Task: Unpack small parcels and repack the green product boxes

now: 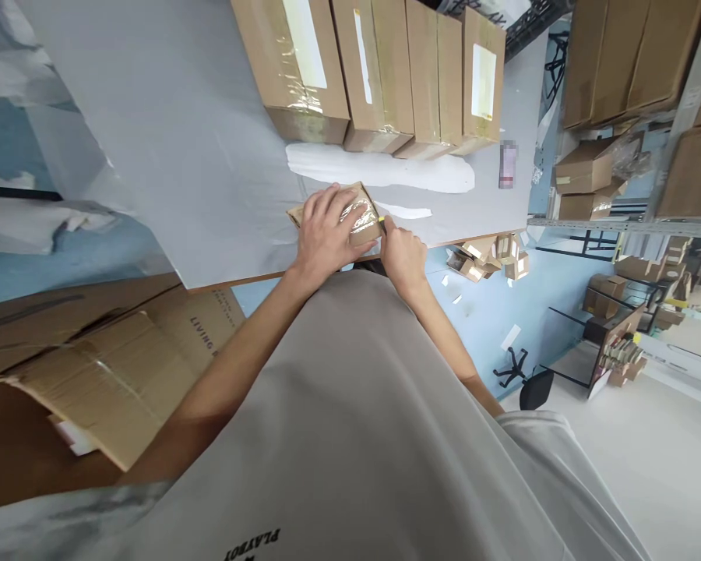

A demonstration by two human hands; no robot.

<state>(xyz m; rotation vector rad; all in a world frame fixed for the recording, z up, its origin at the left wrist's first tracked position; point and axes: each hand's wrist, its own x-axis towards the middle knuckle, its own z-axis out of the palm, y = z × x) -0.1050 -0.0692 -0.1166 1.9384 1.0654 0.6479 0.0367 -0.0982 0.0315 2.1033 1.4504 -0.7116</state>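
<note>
My left hand (325,234) is spread over a small cardboard box (363,224) at the table's near edge, holding it down. Clear shiny tape covers part of the box's upper face. My right hand (404,255) is closed around a small yellow and black box cutter (382,224). The cutter's tip is against the right side of the box, or very near it; the blade itself is too small to make out. Just beyond the box lie a long white paper strip (379,167) and a narrower white strip (407,211).
Several taped cardboard boxes (379,70) stand in a row at the back of the grey table (169,140). A large carton (122,374) is below left. Small boxes (491,257) lie on the blue floor to the right, near a shelf (596,227).
</note>
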